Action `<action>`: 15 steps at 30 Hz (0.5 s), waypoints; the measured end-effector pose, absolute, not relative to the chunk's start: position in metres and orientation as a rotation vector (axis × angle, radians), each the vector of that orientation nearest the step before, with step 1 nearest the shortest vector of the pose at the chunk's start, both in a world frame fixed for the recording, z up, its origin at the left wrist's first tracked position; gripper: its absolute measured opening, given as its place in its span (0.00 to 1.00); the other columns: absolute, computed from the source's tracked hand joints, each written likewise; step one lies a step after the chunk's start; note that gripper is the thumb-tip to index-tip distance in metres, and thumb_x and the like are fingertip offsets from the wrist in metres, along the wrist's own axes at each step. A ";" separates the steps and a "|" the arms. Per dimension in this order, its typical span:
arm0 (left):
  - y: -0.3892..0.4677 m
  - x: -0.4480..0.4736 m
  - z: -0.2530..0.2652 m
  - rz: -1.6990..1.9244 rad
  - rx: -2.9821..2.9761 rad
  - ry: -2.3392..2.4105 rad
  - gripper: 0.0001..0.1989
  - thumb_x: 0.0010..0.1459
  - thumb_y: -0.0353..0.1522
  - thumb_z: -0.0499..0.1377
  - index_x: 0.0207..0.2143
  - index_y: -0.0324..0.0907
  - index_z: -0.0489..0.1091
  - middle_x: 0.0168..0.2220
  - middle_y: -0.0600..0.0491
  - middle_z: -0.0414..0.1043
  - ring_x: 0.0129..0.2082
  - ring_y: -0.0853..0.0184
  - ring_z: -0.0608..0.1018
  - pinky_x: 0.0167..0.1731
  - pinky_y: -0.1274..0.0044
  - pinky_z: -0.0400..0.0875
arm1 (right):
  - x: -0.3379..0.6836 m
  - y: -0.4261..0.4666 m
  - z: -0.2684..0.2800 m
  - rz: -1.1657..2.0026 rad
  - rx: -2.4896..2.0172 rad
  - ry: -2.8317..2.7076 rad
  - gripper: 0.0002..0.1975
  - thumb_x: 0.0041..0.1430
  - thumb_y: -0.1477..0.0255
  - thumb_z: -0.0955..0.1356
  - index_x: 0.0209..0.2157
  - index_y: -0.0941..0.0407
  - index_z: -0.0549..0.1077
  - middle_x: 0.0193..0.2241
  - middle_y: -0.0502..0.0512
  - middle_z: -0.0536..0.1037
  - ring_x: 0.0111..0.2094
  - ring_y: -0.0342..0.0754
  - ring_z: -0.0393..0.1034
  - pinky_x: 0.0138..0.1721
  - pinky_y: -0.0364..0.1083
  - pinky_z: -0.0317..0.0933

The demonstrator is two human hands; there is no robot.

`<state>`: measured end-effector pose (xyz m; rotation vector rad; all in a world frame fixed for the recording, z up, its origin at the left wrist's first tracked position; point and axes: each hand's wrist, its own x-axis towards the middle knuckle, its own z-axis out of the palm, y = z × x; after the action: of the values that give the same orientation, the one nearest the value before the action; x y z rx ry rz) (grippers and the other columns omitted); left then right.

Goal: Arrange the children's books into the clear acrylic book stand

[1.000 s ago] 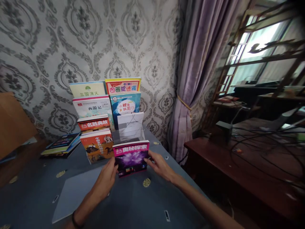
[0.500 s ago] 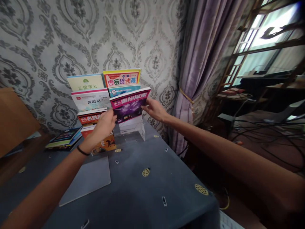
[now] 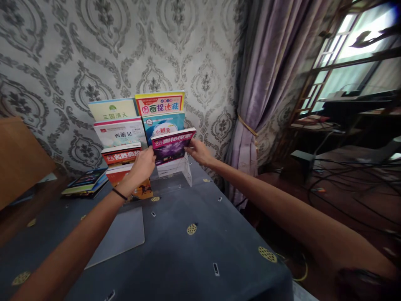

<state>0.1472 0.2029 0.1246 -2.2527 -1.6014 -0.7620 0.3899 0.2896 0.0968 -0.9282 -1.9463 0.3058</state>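
Observation:
A purple book (image 3: pixel 171 148) with a pink title band is held by its two side edges, slightly tilted, at the right column of a clear tiered book stand (image 3: pixel 187 172). My left hand (image 3: pixel 144 165) grips its left edge, and my right hand (image 3: pixel 198 151) pinches the right edge. Right behind it stands a blue book (image 3: pixel 171 122), with a yellow and red book (image 3: pixel 160 102) on the tier above. The left column holds a pale green book (image 3: pixel 113 109), a white book (image 3: pixel 120 133), a red book (image 3: pixel 120 156) and an orange book (image 3: pixel 142 190), the last partly hidden by my left hand.
A grey flat panel (image 3: pixel 120 236) lies on the dark blue tablecloth (image 3: pixel 175 263). Several books (image 3: pixel 86 182) are piled left of the stand, near a brown box (image 3: pixel 23 161). A purple curtain (image 3: pixel 250 96) hangs at the right, beyond the table edge; loose cables (image 3: pixel 341 188) lie farther right.
Both hands have lowered the purple book toward the stand, and it is tilted less. More of the blue book's cover now shows above it.

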 end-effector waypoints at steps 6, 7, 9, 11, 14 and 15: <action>0.216 0.148 0.115 -0.706 -2.265 -1.775 0.14 0.62 0.24 0.50 0.49 0.32 0.68 0.34 0.42 0.78 0.35 0.59 0.81 0.39 0.71 0.73 | 0.385 0.299 0.080 0.343 -0.970 -1.937 0.14 0.55 0.76 0.65 0.43 0.57 0.73 0.37 0.56 0.80 0.40 0.54 0.74 0.45 0.53 0.68; 0.219 0.148 0.113 -0.716 -2.269 -1.819 0.15 0.62 0.24 0.50 0.49 0.32 0.68 0.32 0.42 0.77 0.33 0.60 0.81 0.38 0.72 0.73 | 0.384 0.300 0.077 0.347 -0.977 -1.938 0.13 0.55 0.76 0.65 0.43 0.57 0.73 0.36 0.56 0.80 0.39 0.54 0.74 0.45 0.53 0.68; 0.226 0.148 0.110 -0.768 -2.277 -1.892 0.14 0.60 0.23 0.51 0.48 0.31 0.69 0.30 0.43 0.77 0.30 0.61 0.80 0.37 0.72 0.73 | 0.382 0.303 0.073 0.348 -1.007 -1.939 0.13 0.55 0.77 0.65 0.42 0.56 0.73 0.33 0.55 0.80 0.37 0.54 0.73 0.44 0.52 0.68; 0.233 0.149 0.106 -0.820 -2.293 -1.923 0.12 0.59 0.24 0.52 0.44 0.32 0.71 0.29 0.43 0.77 0.31 0.61 0.80 0.37 0.72 0.73 | 0.380 0.306 0.068 0.342 -1.049 -1.941 0.12 0.55 0.77 0.64 0.42 0.55 0.73 0.31 0.54 0.79 0.36 0.54 0.73 0.43 0.51 0.68; 0.242 0.150 0.103 -0.845 -2.310 -1.936 0.09 0.57 0.26 0.56 0.38 0.34 0.74 0.27 0.42 0.76 0.33 0.58 0.81 0.39 0.71 0.73 | 0.378 0.310 0.063 0.333 -1.103 -1.935 0.12 0.55 0.78 0.64 0.41 0.55 0.72 0.30 0.54 0.79 0.37 0.54 0.74 0.43 0.52 0.68; 0.244 0.151 0.102 -0.849 -2.316 -1.934 0.08 0.57 0.27 0.57 0.37 0.35 0.75 0.27 0.42 0.77 0.34 0.57 0.81 0.39 0.71 0.73 | 0.377 0.310 0.061 0.325 -1.119 -1.929 0.12 0.54 0.78 0.64 0.41 0.55 0.72 0.31 0.55 0.79 0.37 0.55 0.74 0.44 0.53 0.68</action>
<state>0.1514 0.2441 0.1017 -2.3157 -1.9341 -0.8486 0.3769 0.3102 0.0609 -1.1193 -1.9294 0.3251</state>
